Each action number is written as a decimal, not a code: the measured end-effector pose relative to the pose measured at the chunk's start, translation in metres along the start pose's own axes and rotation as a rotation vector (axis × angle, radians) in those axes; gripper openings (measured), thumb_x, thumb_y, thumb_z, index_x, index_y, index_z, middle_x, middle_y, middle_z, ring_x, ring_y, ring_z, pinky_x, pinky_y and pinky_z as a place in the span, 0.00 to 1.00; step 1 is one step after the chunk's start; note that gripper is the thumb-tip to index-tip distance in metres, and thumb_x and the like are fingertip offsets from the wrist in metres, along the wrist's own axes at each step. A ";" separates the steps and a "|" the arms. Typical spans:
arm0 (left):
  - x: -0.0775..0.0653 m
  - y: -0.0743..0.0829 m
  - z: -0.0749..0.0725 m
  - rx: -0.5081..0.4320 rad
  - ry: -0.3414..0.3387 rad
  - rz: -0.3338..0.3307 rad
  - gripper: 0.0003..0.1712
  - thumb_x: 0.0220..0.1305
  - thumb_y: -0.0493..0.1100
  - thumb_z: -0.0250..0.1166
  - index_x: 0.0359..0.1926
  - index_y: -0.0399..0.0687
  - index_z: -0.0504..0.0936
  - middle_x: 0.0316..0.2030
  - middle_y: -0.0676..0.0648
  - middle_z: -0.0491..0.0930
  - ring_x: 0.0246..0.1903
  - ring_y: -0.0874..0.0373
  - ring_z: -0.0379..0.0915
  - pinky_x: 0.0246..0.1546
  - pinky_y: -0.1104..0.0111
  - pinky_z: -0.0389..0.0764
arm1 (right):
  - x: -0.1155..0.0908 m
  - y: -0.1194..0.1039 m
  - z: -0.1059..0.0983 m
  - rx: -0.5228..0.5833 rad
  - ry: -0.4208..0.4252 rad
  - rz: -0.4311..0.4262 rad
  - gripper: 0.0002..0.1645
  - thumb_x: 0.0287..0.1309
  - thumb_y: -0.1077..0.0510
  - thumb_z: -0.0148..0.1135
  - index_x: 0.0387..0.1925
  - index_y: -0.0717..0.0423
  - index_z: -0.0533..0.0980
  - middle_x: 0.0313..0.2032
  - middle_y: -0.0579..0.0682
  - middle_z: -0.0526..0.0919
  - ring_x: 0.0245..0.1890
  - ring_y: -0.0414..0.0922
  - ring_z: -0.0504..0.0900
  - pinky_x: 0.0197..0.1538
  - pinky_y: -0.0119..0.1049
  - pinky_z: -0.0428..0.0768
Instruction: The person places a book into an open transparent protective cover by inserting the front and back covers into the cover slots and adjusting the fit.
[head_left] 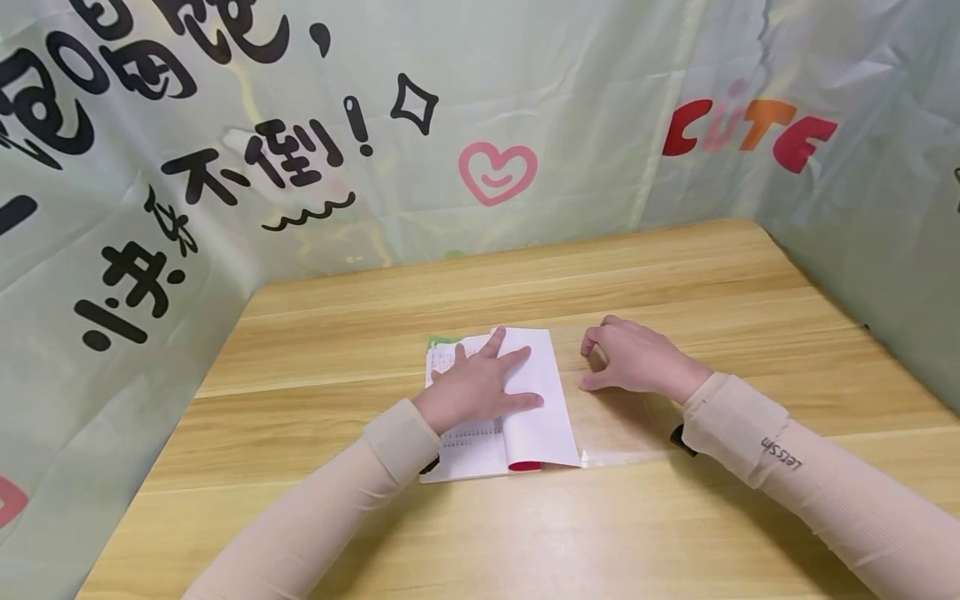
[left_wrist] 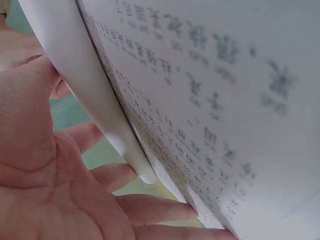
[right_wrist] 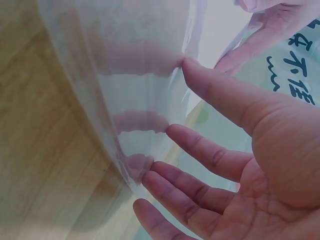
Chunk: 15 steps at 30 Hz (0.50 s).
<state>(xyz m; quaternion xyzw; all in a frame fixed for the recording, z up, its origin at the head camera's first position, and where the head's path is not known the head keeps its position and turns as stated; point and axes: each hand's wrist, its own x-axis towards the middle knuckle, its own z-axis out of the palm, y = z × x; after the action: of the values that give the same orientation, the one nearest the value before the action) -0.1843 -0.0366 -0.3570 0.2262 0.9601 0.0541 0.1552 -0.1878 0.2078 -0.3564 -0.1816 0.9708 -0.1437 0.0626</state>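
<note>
A printed book [head_left: 465,463] lies open on the wooden table, with a blank white leaf or cover flap [head_left: 546,437] on its right side. Over its pages my left hand [head_left: 480,387] is spread, fingers apart and pressing down. In the left wrist view, lines of printed characters fill the page [left_wrist: 220,130] beside the left hand [left_wrist: 75,170]. A clear plastic sheet [head_left: 630,429] extends from the book's right edge. My right hand [head_left: 637,354] touches it with slightly bent fingers. The right wrist view shows those fingertips against the clear sheet [right_wrist: 145,90], mirrored in its shiny surface.
The wooden table [head_left: 337,333] reaches around the book on all sides. A printed curtain [head_left: 585,100] with lettering and a pink heart hangs behind and beside it. A green edge [head_left: 441,340] shows at the book's top left.
</note>
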 end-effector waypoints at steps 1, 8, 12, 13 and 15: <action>0.000 0.000 0.000 -0.003 -0.001 -0.002 0.48 0.55 0.80 0.49 0.74 0.75 0.53 0.75 0.49 0.35 0.64 0.23 0.41 0.42 0.26 0.58 | 0.000 0.000 0.000 0.000 0.000 0.000 0.28 0.42 0.42 0.75 0.42 0.54 0.80 0.36 0.51 0.75 0.32 0.46 0.71 0.35 0.41 0.70; 0.000 0.001 0.000 -0.018 -0.005 -0.026 0.48 0.54 0.80 0.50 0.74 0.76 0.53 0.75 0.50 0.35 0.64 0.24 0.41 0.43 0.26 0.56 | -0.002 0.000 0.000 0.002 0.005 -0.018 0.28 0.42 0.42 0.75 0.42 0.54 0.81 0.36 0.51 0.75 0.31 0.45 0.71 0.33 0.40 0.71; 0.000 0.001 -0.001 -0.018 -0.014 -0.036 0.48 0.54 0.80 0.50 0.74 0.76 0.52 0.75 0.50 0.34 0.64 0.24 0.41 0.44 0.26 0.56 | -0.003 0.000 -0.001 -0.001 0.005 -0.028 0.27 0.43 0.42 0.74 0.41 0.54 0.81 0.35 0.50 0.75 0.31 0.45 0.71 0.33 0.40 0.70; 0.000 0.001 -0.001 -0.020 -0.014 -0.038 0.48 0.54 0.80 0.51 0.74 0.76 0.52 0.75 0.50 0.34 0.64 0.24 0.41 0.44 0.26 0.56 | -0.003 0.000 -0.001 -0.001 0.004 -0.030 0.27 0.43 0.42 0.74 0.41 0.54 0.81 0.35 0.50 0.75 0.31 0.45 0.71 0.33 0.40 0.70; 0.000 0.002 -0.001 -0.021 -0.011 -0.042 0.48 0.54 0.79 0.51 0.74 0.76 0.52 0.75 0.50 0.35 0.64 0.24 0.41 0.44 0.26 0.56 | -0.003 0.000 -0.001 -0.002 0.002 -0.033 0.27 0.43 0.42 0.74 0.41 0.54 0.81 0.35 0.50 0.75 0.31 0.45 0.71 0.33 0.40 0.70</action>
<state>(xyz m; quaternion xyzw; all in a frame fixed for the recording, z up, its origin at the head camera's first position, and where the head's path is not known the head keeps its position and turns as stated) -0.1842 -0.0351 -0.3558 0.2046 0.9632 0.0595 0.1639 -0.1846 0.2090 -0.3554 -0.1975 0.9679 -0.1441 0.0590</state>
